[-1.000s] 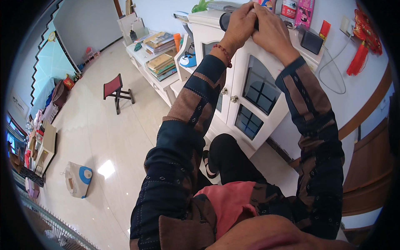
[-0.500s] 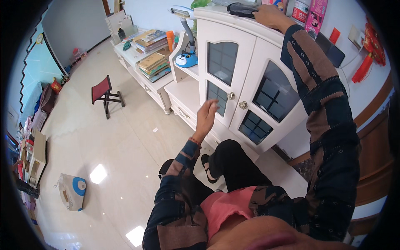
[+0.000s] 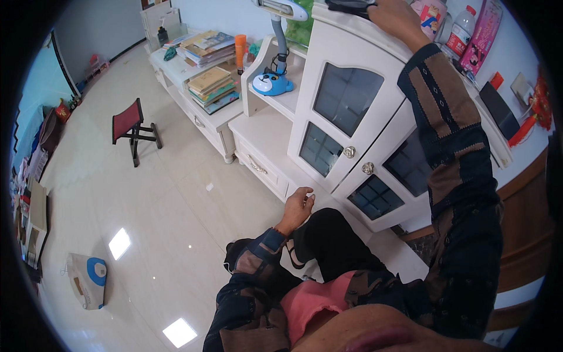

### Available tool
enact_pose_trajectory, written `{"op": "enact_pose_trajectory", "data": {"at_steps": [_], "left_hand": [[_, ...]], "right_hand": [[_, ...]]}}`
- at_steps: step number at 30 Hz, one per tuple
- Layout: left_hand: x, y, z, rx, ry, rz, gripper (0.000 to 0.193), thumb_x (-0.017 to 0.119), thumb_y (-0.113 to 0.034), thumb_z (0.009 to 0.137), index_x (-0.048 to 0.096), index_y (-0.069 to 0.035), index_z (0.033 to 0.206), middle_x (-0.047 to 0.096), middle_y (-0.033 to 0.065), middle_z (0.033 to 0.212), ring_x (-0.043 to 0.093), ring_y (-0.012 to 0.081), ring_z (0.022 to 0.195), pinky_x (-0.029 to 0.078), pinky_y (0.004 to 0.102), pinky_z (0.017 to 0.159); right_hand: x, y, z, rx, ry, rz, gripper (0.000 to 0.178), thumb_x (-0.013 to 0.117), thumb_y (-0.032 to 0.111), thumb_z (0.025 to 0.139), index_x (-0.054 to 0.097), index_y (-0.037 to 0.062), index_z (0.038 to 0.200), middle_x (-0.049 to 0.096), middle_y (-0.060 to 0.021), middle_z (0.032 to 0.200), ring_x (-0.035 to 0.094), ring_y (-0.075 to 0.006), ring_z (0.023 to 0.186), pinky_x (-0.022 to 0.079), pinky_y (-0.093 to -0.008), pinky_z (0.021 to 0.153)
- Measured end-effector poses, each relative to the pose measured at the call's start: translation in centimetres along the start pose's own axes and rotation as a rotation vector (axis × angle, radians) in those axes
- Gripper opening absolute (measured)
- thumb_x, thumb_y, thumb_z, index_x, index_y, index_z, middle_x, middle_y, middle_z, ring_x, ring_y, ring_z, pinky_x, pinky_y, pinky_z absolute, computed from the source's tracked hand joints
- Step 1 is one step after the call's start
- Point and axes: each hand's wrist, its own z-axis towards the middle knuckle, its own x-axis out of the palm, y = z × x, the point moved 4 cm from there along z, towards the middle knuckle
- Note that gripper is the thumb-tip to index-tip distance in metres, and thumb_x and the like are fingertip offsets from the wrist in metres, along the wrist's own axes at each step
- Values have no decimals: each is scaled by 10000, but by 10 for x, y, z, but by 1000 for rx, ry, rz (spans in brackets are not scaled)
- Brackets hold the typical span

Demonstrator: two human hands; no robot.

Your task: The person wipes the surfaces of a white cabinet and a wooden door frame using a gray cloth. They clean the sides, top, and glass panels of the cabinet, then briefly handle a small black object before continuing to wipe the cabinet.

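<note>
While the dark item [image 3: 350,7] lies on the front edge of the white cabinet [image 3: 375,132], we cannot tell whether our right hand [image 3: 396,22] pinches or merely touches it; our left hand [image 3: 297,210] looks empty, loosely spread. A careless pull could drop it.

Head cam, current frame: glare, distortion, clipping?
Head view: two bright glare patches on the glossy floor; head view: fisheye bend shows in the brown wood at far right, corners black; head view: the top edge crops the dark item beside the right hand.
</note>
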Motion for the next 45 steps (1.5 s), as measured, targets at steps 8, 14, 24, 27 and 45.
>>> {"op": "enact_pose_trajectory", "data": {"at_steps": [8, 14, 24, 27, 45], "left_hand": [[-16, 30, 29, -46, -88, -40, 215, 600, -141, 834, 579, -6, 1000, 638, 159, 854, 636, 250, 680, 504, 340, 612], [-17, 35, 36, -87, 8, -278, 262, 587, -157, 867, 566, 5, 1072, 635, 117, 882, 608, 178, 750, 484, 278, 658], [-47, 5, 26, -2, 501, -1690, 845, 642, -522, 763, 263, -102, 1390, 316, 164, 1408, 351, 396, 1263, 436, 527, 922], [-54, 25, 21, -185, 197, -1760, 678, 626, -399, 812, 338, -71, 1331, 435, 145, 1313, 426, 336, 1217, 404, 526, 959], [-80, 40, 49, -260, -24, -1781, 467, 514, -81, 851, 367, 31, 1279, 529, 189, 1212, 553, 297, 1088, 459, 423, 944]], "right_hand": [[-1, -8, -21, -195, -43, 47, 345, 463, 345, 876, 610, 46, 966, 634, -184, 872, 591, -373, 811, 458, -440, 728], [-19, 21, -58, -465, -494, 125, 204, 615, 251, 755, 624, 94, 885, 626, -88, 841, 595, -286, 817, 482, -390, 691], [64, 190, -250, -1185, 102, 466, 76, 552, 182, 694, 528, 112, 714, 500, -22, 715, 508, -196, 722, 367, -355, 603], [91, 212, -285, -1234, 379, 385, 139, 610, 205, 694, 579, 100, 780, 542, -43, 801, 513, -218, 810, 380, -361, 665], [-19, 34, 57, -524, -337, -86, 365, 605, 77, 644, 590, 41, 1006, 595, -136, 980, 553, -317, 941, 461, -415, 784]]}}
